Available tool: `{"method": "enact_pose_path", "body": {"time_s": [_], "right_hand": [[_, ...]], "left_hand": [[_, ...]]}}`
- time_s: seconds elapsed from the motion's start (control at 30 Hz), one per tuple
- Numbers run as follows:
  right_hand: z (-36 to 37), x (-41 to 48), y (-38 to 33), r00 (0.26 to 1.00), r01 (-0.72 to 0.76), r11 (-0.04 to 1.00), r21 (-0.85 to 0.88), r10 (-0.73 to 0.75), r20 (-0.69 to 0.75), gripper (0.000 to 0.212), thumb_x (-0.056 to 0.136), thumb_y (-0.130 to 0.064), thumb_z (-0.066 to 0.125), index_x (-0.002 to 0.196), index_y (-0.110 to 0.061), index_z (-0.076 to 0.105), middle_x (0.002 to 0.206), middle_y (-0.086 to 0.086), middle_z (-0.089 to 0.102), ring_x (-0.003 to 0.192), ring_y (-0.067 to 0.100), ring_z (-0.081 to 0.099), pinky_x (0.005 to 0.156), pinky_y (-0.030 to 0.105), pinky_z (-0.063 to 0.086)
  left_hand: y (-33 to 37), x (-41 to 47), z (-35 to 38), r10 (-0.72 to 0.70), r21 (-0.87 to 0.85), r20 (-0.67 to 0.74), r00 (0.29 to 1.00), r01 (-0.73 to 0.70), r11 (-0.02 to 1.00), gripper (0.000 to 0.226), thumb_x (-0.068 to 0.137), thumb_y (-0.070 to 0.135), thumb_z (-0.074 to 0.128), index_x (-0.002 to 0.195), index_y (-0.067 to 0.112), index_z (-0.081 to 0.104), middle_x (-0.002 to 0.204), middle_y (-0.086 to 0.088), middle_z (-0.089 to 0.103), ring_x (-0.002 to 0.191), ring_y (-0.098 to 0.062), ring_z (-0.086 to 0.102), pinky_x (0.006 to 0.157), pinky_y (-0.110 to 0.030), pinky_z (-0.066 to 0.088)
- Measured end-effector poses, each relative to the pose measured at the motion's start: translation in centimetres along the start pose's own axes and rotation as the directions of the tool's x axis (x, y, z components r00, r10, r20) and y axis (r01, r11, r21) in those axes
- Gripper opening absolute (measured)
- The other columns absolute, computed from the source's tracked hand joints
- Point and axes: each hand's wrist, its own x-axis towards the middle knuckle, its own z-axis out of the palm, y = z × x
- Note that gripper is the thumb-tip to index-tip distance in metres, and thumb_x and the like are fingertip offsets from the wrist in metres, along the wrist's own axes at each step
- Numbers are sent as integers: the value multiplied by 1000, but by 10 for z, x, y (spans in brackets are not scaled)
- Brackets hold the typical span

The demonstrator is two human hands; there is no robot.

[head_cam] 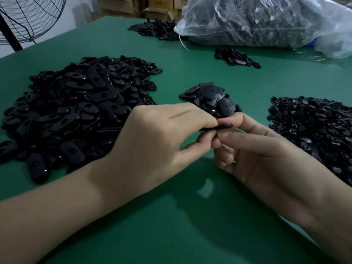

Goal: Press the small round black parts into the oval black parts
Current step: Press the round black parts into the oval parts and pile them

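**Pressing underway, most of the pile untouched**

I see the left hand and right hand pinching one oval part edge-on above the table, fingers curled. I cannot tell whether an insert is seated. The small heap behind looks finished. The large oval pile and the round parts remain.

Your left hand and right hand hide most of the thin black part you pinch. You cannot tell if anything sits in it. The round parts pile and the fan run off the edges.
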Motion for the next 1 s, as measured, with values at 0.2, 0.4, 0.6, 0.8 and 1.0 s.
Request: {"method": "enact_pose_path", "body": {"time_s": [0.2,0.4,0.6,0.8,1.0], "right_hand": [[3,-3,-2,967,210,886,-412,-251,-46,18,84,-11,77,87,-8,60,81,15,73,61,20,60,62,26,52],[-1,2,-4,912,237,760,-605,-389,-131,19,96,-19,66,84,-5,67,71,8,70,53,18,59,57,25,49],[-6,4,-5,919,165,812,-559,-332,-211,22,98,-23,63,85,-8,70,65,5,64,49,16,50,55,25,42],[-13,8,-8,889,174,824,-539,-368,-274,13,99,-22,64,102,-11,68,69,4,66,50,18,50,54,25,46],[-17,7,-9,889,169,816,-553,-369,-271,10,99,-22,64,99,-11,65,68,3,65,50,18,51,53,24,47]], "left_hand": [[-5,0,6,-219,-137,83,972,229,964,5,88,8,76,88,12,79,81,6,75,74,-10,70,70,-28,56],[-5,4,13,-399,-296,187,898,439,848,27,87,12,80,113,17,78,88,12,76,82,-3,72,80,-20,58],[-11,20,8,-288,-204,282,915,350,914,38,84,22,85,121,20,76,93,8,78,82,-2,72,80,-21,59],[-42,59,30,-353,100,252,901,339,935,33,91,41,72,122,33,74,94,14,77,85,-6,73,87,-33,58],[-64,69,65,-264,427,287,921,124,896,38,98,62,52,110,32,72,89,9,76,84,-18,69,84,-33,47]]}}
